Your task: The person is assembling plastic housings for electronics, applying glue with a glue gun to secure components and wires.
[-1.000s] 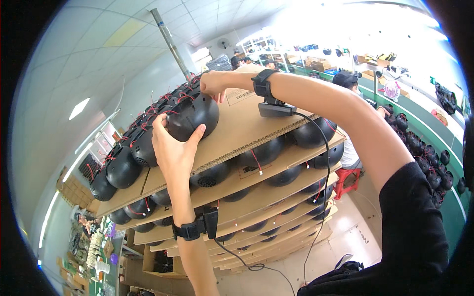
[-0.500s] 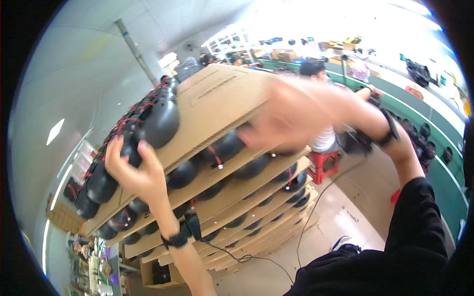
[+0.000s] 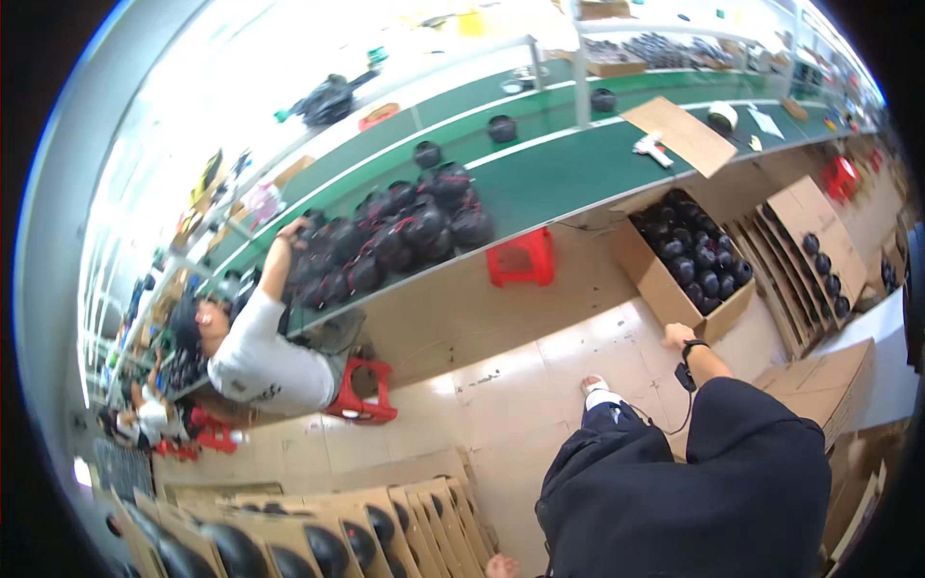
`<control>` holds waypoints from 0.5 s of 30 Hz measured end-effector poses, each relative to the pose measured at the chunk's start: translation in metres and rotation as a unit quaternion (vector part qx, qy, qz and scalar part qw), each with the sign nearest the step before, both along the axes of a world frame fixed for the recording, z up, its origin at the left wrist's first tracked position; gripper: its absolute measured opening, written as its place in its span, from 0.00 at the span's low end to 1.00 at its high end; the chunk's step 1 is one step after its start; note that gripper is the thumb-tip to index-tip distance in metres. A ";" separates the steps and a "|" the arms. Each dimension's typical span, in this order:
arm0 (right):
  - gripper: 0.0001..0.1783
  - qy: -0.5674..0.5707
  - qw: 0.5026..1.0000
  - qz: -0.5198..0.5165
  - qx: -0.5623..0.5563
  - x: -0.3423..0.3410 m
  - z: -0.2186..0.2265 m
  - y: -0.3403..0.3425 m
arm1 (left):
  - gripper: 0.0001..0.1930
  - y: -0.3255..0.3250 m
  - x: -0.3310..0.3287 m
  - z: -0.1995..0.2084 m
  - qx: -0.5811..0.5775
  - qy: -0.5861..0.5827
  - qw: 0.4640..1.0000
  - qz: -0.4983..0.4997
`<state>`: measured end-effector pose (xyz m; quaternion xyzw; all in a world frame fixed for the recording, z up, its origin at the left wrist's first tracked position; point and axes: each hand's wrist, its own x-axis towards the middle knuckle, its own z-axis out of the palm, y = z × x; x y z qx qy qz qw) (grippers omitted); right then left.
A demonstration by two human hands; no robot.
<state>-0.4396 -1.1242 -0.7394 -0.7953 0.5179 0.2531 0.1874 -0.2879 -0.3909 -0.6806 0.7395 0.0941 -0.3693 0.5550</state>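
Observation:
My right hand (image 3: 677,335) hangs just in front of an open cardboard box (image 3: 657,289) packed with black round parts (image 3: 696,252). Its fingers look curled in, and I see nothing in them. A black strap with a small box and cable is on that wrist. Only a small bit of my left hand (image 3: 502,566) shows at the lower edge, beside a stack of cardboard layers (image 3: 381,501). Between those layers sit large black rounded shells (image 3: 326,549). The left fingers are mostly cut off, so what they do is hidden.
A long green conveyor bench (image 3: 549,183) carries a heap of black parts with red wires (image 3: 424,223). A co-worker in white (image 3: 275,371) sits there on a red stool (image 3: 366,393). Another red stool (image 3: 520,258) stands under the bench. More layered cardboard (image 3: 805,250) leans at right.
My view has swung right, from the cardboard stack toward the bench and box. Both hands have come off the top layer; the right is lowered near the box, the left near the lower edge.

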 end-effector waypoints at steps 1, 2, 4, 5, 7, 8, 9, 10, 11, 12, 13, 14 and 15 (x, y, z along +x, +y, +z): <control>0.19 0.023 0.996 -0.085 0.027 -0.028 -0.004 -0.009 | 0.11 -0.010 0.015 -0.020 0.023 -0.001 0.999 -0.036; 0.17 -0.013 0.987 -0.127 0.098 -0.040 -0.012 -0.015 | 0.10 -0.021 0.027 -0.038 0.046 -0.002 0.996 -0.071; 0.14 -0.048 0.968 -0.165 0.180 -0.057 -0.023 -0.037 | 0.08 -0.070 0.059 -0.074 0.081 -0.003 0.987 -0.140; 0.15 -0.064 0.966 -0.152 0.199 -0.058 -0.029 -0.048 | 0.09 -0.098 0.074 -0.088 0.100 -0.005 0.980 -0.173; 0.18 -0.060 0.981 -0.094 0.161 -0.061 -0.041 -0.073 | 0.11 -0.169 0.100 -0.115 0.130 -0.003 0.963 -0.237; 0.18 -0.097 0.985 -0.076 0.123 -0.065 -0.047 -0.093 | 0.12 -0.202 0.112 -0.125 0.147 -0.001 0.951 -0.272; 0.17 -0.129 0.986 -0.064 0.079 -0.079 -0.058 -0.115 | 0.14 -0.242 0.128 -0.135 0.159 0.002 0.936 -0.314; 0.16 -0.146 0.985 -0.058 0.072 -0.054 -0.069 -0.141 | 0.16 -0.257 0.142 -0.144 0.186 -0.004 0.927 -0.326; 0.16 -0.152 0.984 -0.070 0.060 -0.045 -0.070 -0.167 | 0.15 -0.311 0.174 -0.150 0.203 -0.070 0.931 -0.295; 0.15 -0.183 0.979 -0.069 0.055 -0.001 -0.060 -0.192 | 0.13 -0.331 0.220 -0.155 0.212 -0.200 0.892 -0.345; 0.14 -0.204 0.975 -0.078 0.040 0.032 -0.052 -0.221 | 0.14 -0.375 0.259 -0.153 0.300 -0.198 0.868 -0.342; 0.14 -0.217 0.969 -0.116 0.003 0.006 -0.053 -0.251 | 0.10 -0.492 0.275 -0.133 0.159 -0.289 0.838 -0.436; 0.14 -0.247 0.960 -0.131 -0.027 0.006 -0.047 -0.281 | 0.15 -0.586 0.287 -0.108 0.128 -0.333 0.804 -0.476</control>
